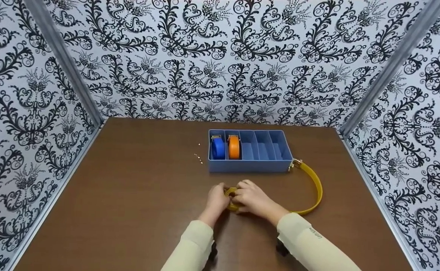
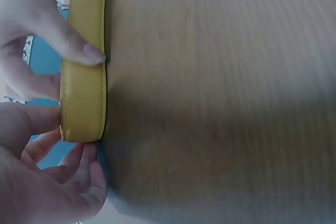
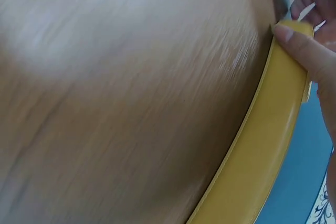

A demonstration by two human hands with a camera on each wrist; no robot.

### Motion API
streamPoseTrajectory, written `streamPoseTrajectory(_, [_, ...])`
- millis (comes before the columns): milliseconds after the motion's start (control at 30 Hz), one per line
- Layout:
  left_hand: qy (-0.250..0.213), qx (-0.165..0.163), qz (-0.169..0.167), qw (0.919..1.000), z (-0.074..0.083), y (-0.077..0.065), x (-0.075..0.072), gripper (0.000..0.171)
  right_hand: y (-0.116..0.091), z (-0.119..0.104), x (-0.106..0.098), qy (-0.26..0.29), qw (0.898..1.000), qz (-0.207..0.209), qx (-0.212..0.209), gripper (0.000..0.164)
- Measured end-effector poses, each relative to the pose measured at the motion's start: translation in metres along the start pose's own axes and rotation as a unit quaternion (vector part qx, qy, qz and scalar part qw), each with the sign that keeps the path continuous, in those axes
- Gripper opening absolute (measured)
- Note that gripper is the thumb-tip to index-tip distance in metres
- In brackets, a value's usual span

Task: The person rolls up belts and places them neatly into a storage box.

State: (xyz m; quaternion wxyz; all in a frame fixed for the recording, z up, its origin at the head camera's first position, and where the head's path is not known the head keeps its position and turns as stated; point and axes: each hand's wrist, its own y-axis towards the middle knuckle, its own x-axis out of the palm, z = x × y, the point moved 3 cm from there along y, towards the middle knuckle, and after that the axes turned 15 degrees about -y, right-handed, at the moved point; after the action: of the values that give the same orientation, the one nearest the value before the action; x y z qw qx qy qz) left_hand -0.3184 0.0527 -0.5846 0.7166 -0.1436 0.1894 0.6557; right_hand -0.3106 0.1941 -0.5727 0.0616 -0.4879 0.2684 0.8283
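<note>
A yellow belt (image 1: pixel 319 188) stands on its edge, one end wound into a coil. My left hand (image 1: pixel 216 199) grips the left side of this coil, fingertips at its outer turn in the left wrist view. On the other side, my right hand (image 1: pixel 252 197) holds the coil between thumb and fingers; its thumb presses the outer face of the strap (image 3: pixel 268 124). From there the unrolled length curves out to the right and back. Its metal buckle (image 1: pixel 297 162) lies by the front right corner of the blue box (image 1: pixel 250 166). Fingers partly hide the coil.
The box has several compartments in a row. A rolled blue belt (image 1: pixel 217 147) fills the leftmost one, a rolled orange belt (image 1: pixel 234 146) the second. Small white specks (image 1: pixel 199 158) dot the brown table (image 1: pixel 137 180) left of the box. Patterned walls (image 1: pixel 220 75) enclose the table.
</note>
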Motion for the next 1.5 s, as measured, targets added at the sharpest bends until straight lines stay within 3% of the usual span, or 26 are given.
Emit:
streamPoseTrajectory(267, [-0.011, 0.019, -0.028, 0.9994, 0.002, 0.005, 0.001, 0.028, -0.018, 0.020, -0.008, 0.017, 1.000, -0.005, -0.004, 0.039])
streamPoseTrajectory(467, [-0.010, 0.056, -0.080, 0.9952, 0.003, 0.004, 0.007, 0.033, -0.021, 0.022, -0.005, -0.019, 0.999, 0.031, -0.032, 0.034])
streamPoseTrajectory(633, [0.009, 0.095, -0.084, 0.9919, 0.004, 0.002, 0.007, 0.030, -0.018, 0.016, -0.003, -0.033, 0.996, 0.060, -0.057, 0.020])
streamPoseTrajectory(767, [-0.010, 0.096, -0.086, 0.9916, 0.003, 0.002, 0.006, 0.028, -0.016, 0.014, -0.003, -0.017, 0.997, 0.069, -0.039, 0.012])
streamPoseTrajectory(867, [-0.047, 0.079, -0.087, 0.9920, 0.001, 0.001, 0.007, 0.033, -0.014, 0.010, -0.004, -0.005, 0.997, 0.064, -0.030, 0.012])
streamPoseTrajectory(1033, [-0.085, 0.055, -0.068, 0.9926, -0.003, -0.001, 0.008, 0.040, -0.011, 0.002, -0.006, 0.008, 0.999, 0.041, -0.008, 0.017])
streamPoseTrajectory(1167, [-0.087, 0.030, -0.026, 0.9954, -0.002, -0.003, 0.008, 0.039, -0.006, 0.000, -0.004, -0.006, 1.000, 0.016, 0.015, 0.028])
streamPoseTrajectory(1333, [-0.057, 0.006, 0.041, 0.9975, 0.002, -0.009, 0.008, 0.032, -0.002, -0.002, -0.002, -0.020, 1.000, 0.005, 0.023, 0.032])
streamPoseTrajectory(1500, [-0.037, 0.000, 0.048, 0.9981, 0.003, -0.009, 0.006, 0.027, -0.002, 0.000, 0.000, -0.008, 0.999, -0.001, 0.039, 0.035])
